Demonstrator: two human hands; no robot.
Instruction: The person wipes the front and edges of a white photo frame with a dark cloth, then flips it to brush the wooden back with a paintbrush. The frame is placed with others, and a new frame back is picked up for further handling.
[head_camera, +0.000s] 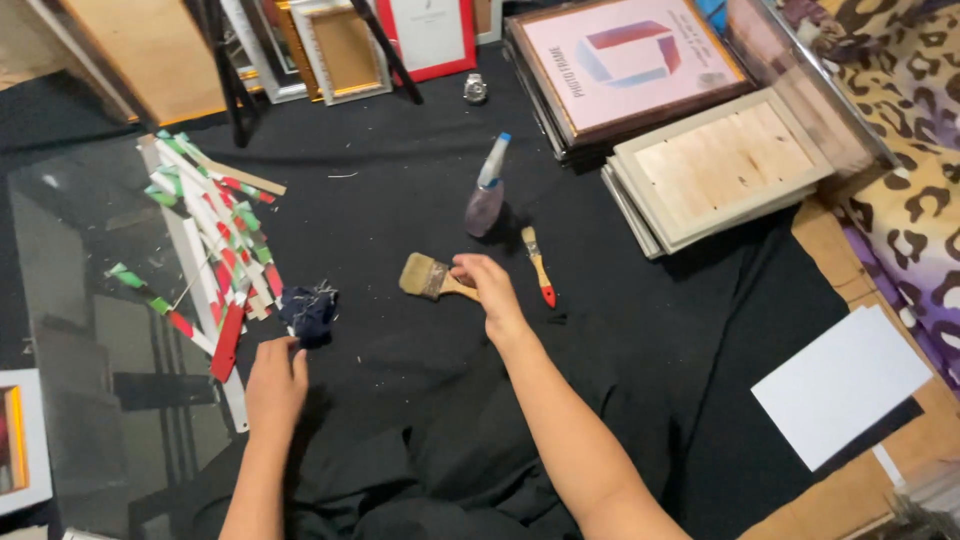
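Head view looks down on my right hand (487, 283), fingers curled around the wooden handle of a wide flat paintbrush (428, 277), whose pale bristles point left. The brush lies low over the black cloth (620, 330) near the middle of the scene. My left hand (275, 385) rests nearer and to the left, palm down on the cloth, fingers together and holding nothing; its fingertips are just beside a frayed dark blue rag (308, 312).

Just right of my right hand lies a narrower paintbrush with a red-tipped handle (539, 267), apart from my fingers. Beyond it, a little farther off, stands a tilted spray bottle with a blue nozzle (486, 190).

Left of the rag is a loose heap of white strips with red and green marks (212, 235), lying partly on a sheet of glass (90, 330). At far right sits a stack of pale wooden frames (715, 170), and behind it a brown photo frame with a pink insert (630, 60). A white card (840, 385) lies near right. More frames lean along the far edge, one red-bordered (430, 35).
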